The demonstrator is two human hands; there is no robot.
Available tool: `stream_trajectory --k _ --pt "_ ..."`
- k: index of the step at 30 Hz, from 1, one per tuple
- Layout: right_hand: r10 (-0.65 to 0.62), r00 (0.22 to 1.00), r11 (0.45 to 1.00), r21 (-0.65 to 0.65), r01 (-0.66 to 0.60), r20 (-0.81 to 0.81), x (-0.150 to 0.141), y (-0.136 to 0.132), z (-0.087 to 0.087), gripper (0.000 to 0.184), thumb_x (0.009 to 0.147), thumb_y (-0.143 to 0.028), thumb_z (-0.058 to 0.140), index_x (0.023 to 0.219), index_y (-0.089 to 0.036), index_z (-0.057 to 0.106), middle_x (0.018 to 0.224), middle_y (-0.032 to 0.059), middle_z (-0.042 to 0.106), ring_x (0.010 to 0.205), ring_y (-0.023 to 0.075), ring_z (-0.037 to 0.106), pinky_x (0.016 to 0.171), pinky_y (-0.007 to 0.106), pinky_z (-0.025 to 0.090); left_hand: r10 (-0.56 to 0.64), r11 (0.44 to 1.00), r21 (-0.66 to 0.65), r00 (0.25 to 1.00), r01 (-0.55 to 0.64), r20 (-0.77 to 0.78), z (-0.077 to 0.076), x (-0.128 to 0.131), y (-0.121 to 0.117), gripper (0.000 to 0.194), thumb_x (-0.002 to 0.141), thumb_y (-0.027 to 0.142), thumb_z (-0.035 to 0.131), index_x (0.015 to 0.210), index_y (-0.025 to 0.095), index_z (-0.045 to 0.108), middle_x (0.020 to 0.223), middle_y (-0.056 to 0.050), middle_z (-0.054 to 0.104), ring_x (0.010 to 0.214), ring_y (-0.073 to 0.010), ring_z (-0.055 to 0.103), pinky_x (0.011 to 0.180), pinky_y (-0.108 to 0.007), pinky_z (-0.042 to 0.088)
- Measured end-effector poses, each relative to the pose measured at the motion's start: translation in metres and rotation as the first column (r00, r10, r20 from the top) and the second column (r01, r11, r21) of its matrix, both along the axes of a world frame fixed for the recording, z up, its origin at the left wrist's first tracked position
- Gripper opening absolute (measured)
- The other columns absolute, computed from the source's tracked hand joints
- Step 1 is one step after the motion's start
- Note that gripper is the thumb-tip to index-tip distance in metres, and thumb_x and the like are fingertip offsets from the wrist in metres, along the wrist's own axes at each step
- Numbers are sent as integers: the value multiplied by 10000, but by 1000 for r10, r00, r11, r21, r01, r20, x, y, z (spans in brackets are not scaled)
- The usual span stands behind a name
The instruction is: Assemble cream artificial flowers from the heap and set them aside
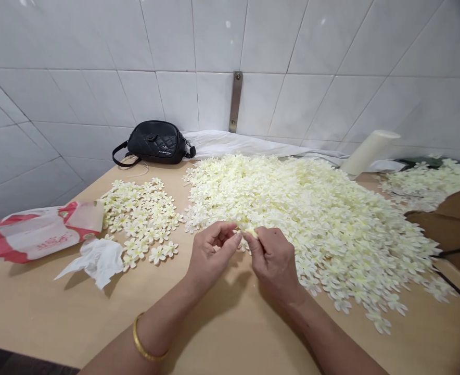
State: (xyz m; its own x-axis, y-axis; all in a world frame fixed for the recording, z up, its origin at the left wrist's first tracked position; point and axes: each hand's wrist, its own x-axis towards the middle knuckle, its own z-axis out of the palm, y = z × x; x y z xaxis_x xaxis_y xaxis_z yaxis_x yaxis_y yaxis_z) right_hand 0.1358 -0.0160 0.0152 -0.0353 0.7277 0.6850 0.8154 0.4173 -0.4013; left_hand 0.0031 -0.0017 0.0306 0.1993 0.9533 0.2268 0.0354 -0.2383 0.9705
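Here, the right hand (275,258) pinches a pale flower (250,233) by the near edge of the large pile (311,208); whether the left hand (213,250) grips too, I cannot tell. Worktop (74,323) shows between tissue (102,259) and front-left edge.

Large flower heap (292,208): spread across centre and right of table (128,323).
Small flower cluster (140,219): placed left of centre.
Packet (46,232): laid at left edge, beside small cluster.
Tissue (99,260): set before packet.
Bag (155,141): placed upper left of centre, before wall (214,41).
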Motion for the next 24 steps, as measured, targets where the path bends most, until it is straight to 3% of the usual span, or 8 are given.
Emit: stream_trajectory --k 4,8,11,15,17,19,24 --pt "68 986 995 62 -79 153 -2 2 -7 249 817 -134 378 576 -197 374 506 -25 395 485 114 322 582 273 307 -37 999 -38 998 38 45 -4 4 0 275 679 266 614 909 115 613 690 -19 556 619 -105 495 598 -226 415" --pt "97 985 994 30 -102 139 -3 0 -10 262 818 -122 370 567 -198 361 493 -29 393 480 114 313 573 260 304 -142 984 -100 988 148 66 -6 1 3 222 708 270 580 859 110 612 691 -26 555 641 -117 493 603 -234 402" --pt "112 985 994 -32 -109 132 0 0 -11 266 811 -165 409 555 -201 347 485 -36 383 476 112 297 553 252 294 -263 960 -103 964 260 -24 -3 -4 6 167 741 256 529 800 113 592 642 -8 528 598 -101 460 564 -220 368" --pt "106 984 993 -67 -97 146 3 2 -11 211 766 -198 474 571 -193 393 493 -40 407 472 104 327 569 259 308 -212 976 -10 949 216 -232 0 -6 6 162 755 247 484 649 134 531 555 32 429 530 -75 357 492 -204 274" --pt "102 985 994 -59 -95 142 3 3 -10 127 751 -215 496 637 -183 451 519 -30 440 493 113 373 581 267 326 -167 985 -7 952 171 -257 -1 -5 5 204 752 259 483 587 141 480 524 42 376 515 -72 320 482 -209 248" --pt "121 984 993 -33 -117 132 3 3 -9 90 752 -246 513 777 -159 506 578 -7 496 542 132 436 601 281 350 -162 986 -81 967 149 -195 -2 -4 5 244 752 286 488 558 146 439 494 49 349 498 -68 296 475 -211 238" --pt "183 982 983 -15 -182 42 -2 2 -6 394 754 -310 553 1104 -154 458 810 71 574 738 189 526 691 334 398 -123 921 -352 982 167 145 -10 -3 9 313 694 371 572 532 144 430 426 67 323 426 -45 268 430 -198 211"
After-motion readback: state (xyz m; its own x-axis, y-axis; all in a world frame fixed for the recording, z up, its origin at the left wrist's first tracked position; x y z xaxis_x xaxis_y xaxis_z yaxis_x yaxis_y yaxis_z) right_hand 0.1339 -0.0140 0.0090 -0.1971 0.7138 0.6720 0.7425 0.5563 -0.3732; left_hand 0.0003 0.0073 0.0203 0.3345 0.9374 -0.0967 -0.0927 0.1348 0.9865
